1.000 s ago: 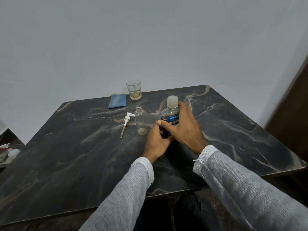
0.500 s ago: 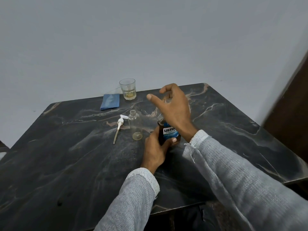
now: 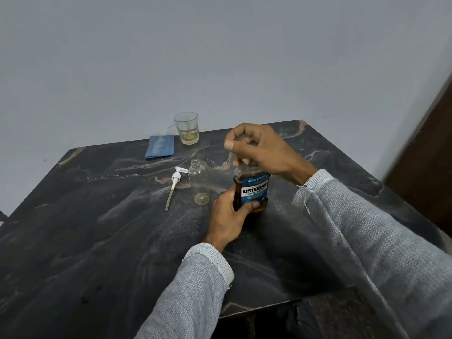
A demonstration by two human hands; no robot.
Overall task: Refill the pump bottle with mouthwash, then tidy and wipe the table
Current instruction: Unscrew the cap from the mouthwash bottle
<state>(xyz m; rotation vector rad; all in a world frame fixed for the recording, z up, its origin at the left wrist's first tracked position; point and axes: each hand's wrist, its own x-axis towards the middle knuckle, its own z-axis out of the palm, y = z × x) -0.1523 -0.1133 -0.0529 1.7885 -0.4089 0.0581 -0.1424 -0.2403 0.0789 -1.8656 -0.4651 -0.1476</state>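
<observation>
The left hand [image 3: 228,216] grips the lower body of the mouthwash bottle [image 3: 253,189], which stands upright on the dark counter [image 3: 97,241] near its middle. The right hand [image 3: 259,149] sits over the bottle's top with fingers curled; whether it holds the cap I cannot tell, since the hand hides the neck. Just left of the bottle stands the empty pump bottle [image 3: 199,182], open-mouthed, with its pump head [image 3: 174,185] lying beside it. To pour well, keep the base steady, bring the spout close over the narrow neck, and tilt slowly, since that small opening would likely spill easily.
</observation>
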